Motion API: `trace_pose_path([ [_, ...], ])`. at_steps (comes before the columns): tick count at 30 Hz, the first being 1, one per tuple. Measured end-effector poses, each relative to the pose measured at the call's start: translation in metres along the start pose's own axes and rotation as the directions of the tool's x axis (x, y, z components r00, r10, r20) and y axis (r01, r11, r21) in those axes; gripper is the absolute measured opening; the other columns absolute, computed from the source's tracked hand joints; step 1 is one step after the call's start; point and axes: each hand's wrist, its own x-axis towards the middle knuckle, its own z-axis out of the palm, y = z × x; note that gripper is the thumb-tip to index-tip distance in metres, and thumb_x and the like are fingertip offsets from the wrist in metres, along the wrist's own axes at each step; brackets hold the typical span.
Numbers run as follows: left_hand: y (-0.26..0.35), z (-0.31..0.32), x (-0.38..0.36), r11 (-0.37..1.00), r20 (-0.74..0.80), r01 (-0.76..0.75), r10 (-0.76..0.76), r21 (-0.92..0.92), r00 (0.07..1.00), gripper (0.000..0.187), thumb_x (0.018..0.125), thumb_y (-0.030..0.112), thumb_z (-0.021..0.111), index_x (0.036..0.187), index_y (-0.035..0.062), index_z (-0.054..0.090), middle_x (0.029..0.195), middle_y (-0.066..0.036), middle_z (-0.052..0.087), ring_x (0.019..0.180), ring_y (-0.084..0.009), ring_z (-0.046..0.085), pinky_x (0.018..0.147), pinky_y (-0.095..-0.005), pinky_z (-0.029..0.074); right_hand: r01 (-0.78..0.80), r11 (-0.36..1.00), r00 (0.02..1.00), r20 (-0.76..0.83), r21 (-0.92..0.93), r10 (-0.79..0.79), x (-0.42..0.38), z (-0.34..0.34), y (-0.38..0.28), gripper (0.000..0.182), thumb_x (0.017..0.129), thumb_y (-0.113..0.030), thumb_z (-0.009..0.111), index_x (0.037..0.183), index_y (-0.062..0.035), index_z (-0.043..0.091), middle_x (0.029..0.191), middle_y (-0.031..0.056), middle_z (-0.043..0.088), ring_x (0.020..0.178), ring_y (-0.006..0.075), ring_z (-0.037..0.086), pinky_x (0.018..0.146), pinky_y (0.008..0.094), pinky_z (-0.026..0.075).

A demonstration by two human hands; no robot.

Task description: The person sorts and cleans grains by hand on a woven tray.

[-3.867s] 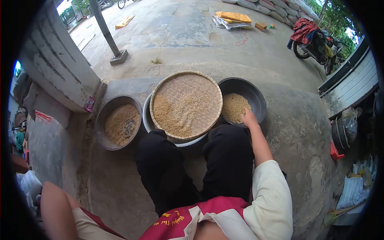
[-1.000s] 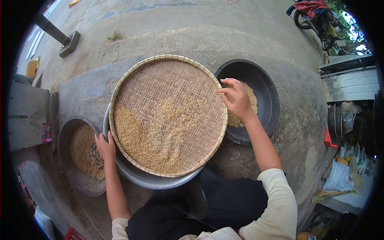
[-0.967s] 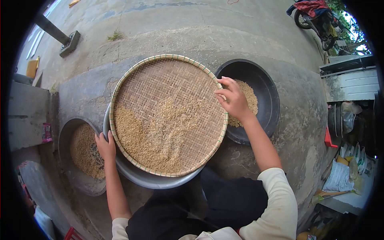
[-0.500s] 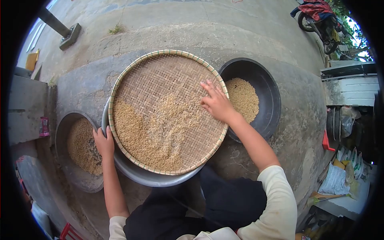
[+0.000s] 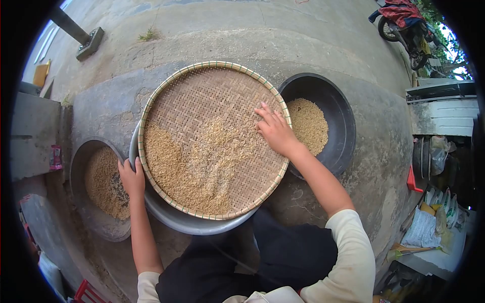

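A round woven bamboo winnowing tray (image 5: 202, 96) rests on a grey metal basin (image 5: 197, 227), with unhusked rice grain (image 5: 172, 166) spread over its left and lower parts. At the basin's left edge, my left hand (image 5: 132, 181) is closed around the rim, its thumb beside the tray's rim. My right hand (image 5: 277, 132) lies over the tray's right side, fingers spread and fingertips on the weave next to scattered grains. It holds nothing.
A black tub (image 5: 343, 121) with grain stands to the right, partly behind the tray. Another grey tub (image 5: 83, 212) of grain is at the left. Farther off are a parked motorbike (image 5: 404, 30), a post (image 5: 73, 28) and bags (image 5: 423, 230) at the right.
Almost nothing differs. My right hand has shifted very slightly to the right on the tray; my left hand keeps its place at the basin rim.
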Motion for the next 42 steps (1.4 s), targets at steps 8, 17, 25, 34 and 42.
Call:
trace_pose_path([
  [8, -0.002, 0.001, 0.001, 1.000, -0.007, -0.015, 0.015, 0.010, 1.000, 0.047, 0.088, 0.040, 0.048, 0.109, -0.0019, 0.053, 0.131, -0.026, 0.037, 0.114, -0.0417, 0.043, 0.092, -0.0439, 0.038, -0.109, 0.932, 0.974, -0.151, 0.346, 0.170, -0.011, -0.033, 0.003, 0.007, 0.081, -0.008, 0.058, 0.084, -0.0037, 0.053, 0.126, 0.0132, 0.043, 0.128, 0.0341, 0.032, 0.099, 0.0427, 0.035],
  [17, 0.002, -0.002, 0.000, 1.000, -0.003, -0.011, 0.011, 0.003, 1.000, 0.047, 0.088, 0.039, 0.048, 0.109, -0.0022, 0.053, 0.131, -0.026, 0.037, 0.115, -0.0411, 0.042, 0.092, -0.0433, 0.038, -0.488, 0.858, 0.828, -0.225, 0.160, 0.513, -0.063, -0.052, 0.056, 0.010, 0.080, -0.008, 0.060, 0.084, -0.0027, 0.053, 0.128, 0.0183, 0.041, 0.121, 0.0369, 0.039, 0.094, 0.0418, 0.039],
  [25, -0.001, 0.000, 0.001, 1.000, 0.004, -0.009, 0.009, 0.014, 1.000, 0.046, 0.088, 0.039, 0.048, 0.109, -0.0019, 0.053, 0.132, -0.026, 0.036, 0.115, -0.0417, 0.042, 0.093, -0.0436, 0.037, -0.497, 0.812, 0.813, -0.164, 0.306, 0.559, -0.053, -0.048, 0.045, 0.017, 0.077, -0.012, 0.065, 0.086, -0.0038, 0.053, 0.122, 0.0182, 0.044, 0.120, 0.0365, 0.041, 0.094, 0.0405, 0.039],
  [34, 0.001, -0.001, 0.000, 0.999, -0.007, -0.030, 0.030, 0.013, 1.000, 0.045, 0.088, 0.038, 0.048, 0.108, -0.0021, 0.053, 0.131, -0.026, 0.037, 0.113, -0.0417, 0.043, 0.092, -0.0438, 0.038, -0.244, 0.950, 0.953, -0.136, 0.194, 0.272, -0.015, -0.018, 0.009, 0.022, 0.075, -0.019, 0.068, 0.092, -0.0102, 0.057, 0.142, 0.0195, 0.020, 0.134, 0.0401, 0.013, 0.105, 0.0491, 0.022],
  [42, -0.002, 0.001, 0.001, 0.999, -0.021, -0.030, 0.030, 0.028, 0.999, 0.045, 0.088, 0.038, 0.049, 0.108, -0.0023, 0.053, 0.130, -0.026, 0.038, 0.113, -0.0418, 0.043, 0.091, -0.0437, 0.038, -0.325, 0.945, 0.945, -0.034, 0.026, 0.326, -0.008, -0.020, -0.004, 0.017, 0.078, -0.021, 0.064, 0.089, -0.0113, 0.056, 0.146, 0.0176, 0.012, 0.136, 0.0365, 0.008, 0.101, 0.0631, 0.014],
])
